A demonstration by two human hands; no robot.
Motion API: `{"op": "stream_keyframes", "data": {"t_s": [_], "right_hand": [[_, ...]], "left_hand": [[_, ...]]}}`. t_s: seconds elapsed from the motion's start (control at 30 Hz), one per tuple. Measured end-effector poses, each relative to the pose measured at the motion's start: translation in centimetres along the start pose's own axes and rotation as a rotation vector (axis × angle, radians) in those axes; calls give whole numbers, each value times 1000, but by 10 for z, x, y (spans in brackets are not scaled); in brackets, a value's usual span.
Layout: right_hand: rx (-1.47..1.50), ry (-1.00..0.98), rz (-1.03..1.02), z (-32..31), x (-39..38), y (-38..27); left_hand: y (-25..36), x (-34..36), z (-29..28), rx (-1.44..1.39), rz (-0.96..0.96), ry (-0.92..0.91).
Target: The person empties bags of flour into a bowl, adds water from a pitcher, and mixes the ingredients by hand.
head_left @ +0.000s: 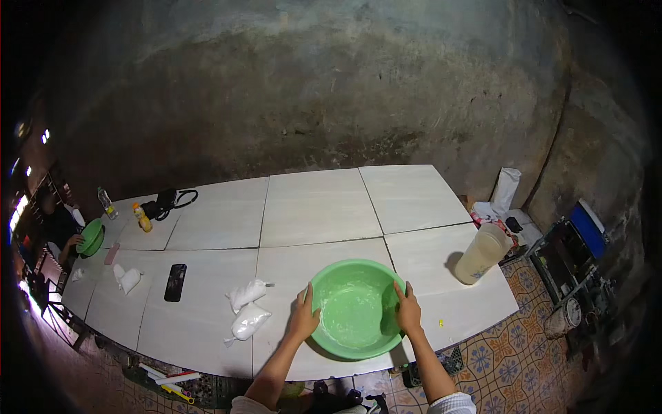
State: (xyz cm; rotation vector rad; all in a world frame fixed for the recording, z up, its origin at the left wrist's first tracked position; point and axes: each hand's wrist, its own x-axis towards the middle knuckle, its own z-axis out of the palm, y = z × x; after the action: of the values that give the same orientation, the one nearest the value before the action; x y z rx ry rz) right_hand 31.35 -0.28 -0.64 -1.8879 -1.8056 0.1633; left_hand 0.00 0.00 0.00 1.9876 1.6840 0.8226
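Observation:
A wide green plastic basin [352, 314] stands at the near edge of the white tiled table, with whitish smears and a little pale residue inside. My left hand [304, 317] grips its left rim, thumb toward the inside. On the opposite side my right hand [407, 308] holds the right rim. Left of the basin lie two knotted clear plastic bags of white powder, one bag [246, 295] behind the other bag [249, 321]. A tall translucent pitcher [482, 255] with cloudy contents stands to the right.
A black phone [175, 283] lies on the table's left part, near more white bags [127, 279]. Farther left are a yellow-orange bottle [142, 217], a clear bottle [107, 203] and a black strapped bag [167, 203]. Another person's hand [74, 241] holds a green bowl [91, 238]. A concrete wall rises behind.

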Motion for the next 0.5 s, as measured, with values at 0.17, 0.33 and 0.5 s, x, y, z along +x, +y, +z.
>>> {"op": "stream_keyframes", "data": {"t_s": [0.17, 0.33, 0.5], "right_hand": [[27, 26, -7, 8, 12, -31], [-47, 38, 47, 11, 17, -17], [-20, 85, 63, 19, 30, -27]], "left_hand": [[-29, 11, -15, -127, 104, 145], [-43, -4, -57, 82, 54, 287], [-89, -69, -99, 461, -390, 120]]}}
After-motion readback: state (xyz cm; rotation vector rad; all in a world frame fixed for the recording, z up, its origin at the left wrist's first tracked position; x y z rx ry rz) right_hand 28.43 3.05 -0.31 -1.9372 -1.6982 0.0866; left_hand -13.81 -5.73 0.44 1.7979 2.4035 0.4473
